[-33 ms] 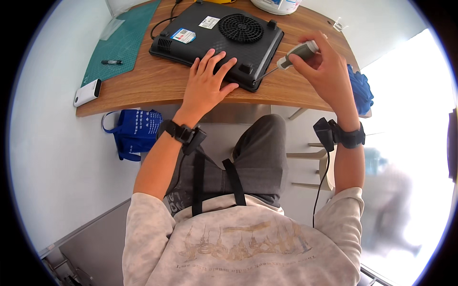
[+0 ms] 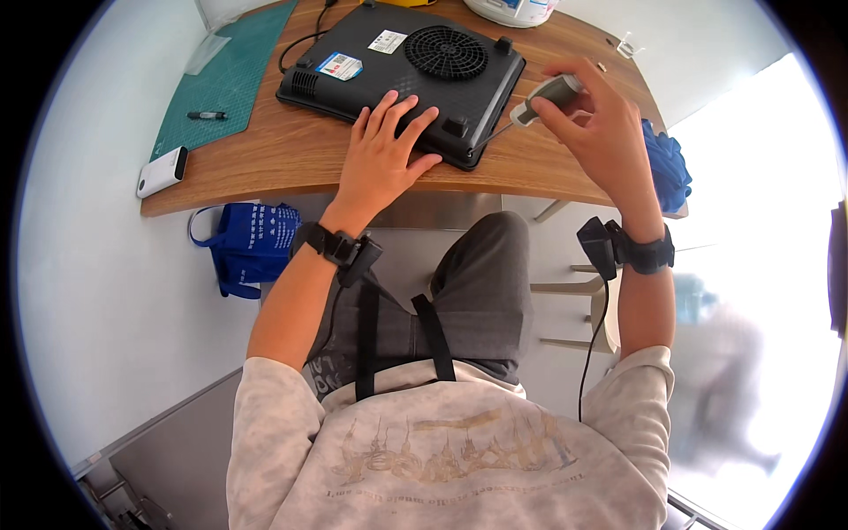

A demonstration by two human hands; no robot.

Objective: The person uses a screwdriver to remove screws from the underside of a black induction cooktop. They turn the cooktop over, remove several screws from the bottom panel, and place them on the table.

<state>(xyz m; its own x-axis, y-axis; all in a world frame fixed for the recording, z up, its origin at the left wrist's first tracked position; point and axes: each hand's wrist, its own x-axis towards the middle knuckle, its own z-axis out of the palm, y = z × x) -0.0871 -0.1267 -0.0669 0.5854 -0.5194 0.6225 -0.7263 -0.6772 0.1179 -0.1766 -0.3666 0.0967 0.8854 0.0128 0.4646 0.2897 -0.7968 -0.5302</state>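
Observation:
A black induction cooktop lies underside up on the wooden table, showing its round fan grille, several feet and two stickers. My left hand rests on its near edge, fingers spread and flat, holding nothing. My right hand is closed around the grey-green and white handle of a screwdriver. The thin shaft slants down to the left, and its tip meets the cooktop's near right corner, beside a foot. Whether a screw sits under the tip is too small to tell.
A green cutting mat with a black pen covers the table's left side, near a white power bank. Blue cloth hangs at the right edge. A white tub stands at the back. The cooktop's cable runs behind it.
My right hand has turned slightly, tilting the screwdriver handle a little to the left; a small tan piece on the table now shows behind it. My left hand and the cooktop stay put.

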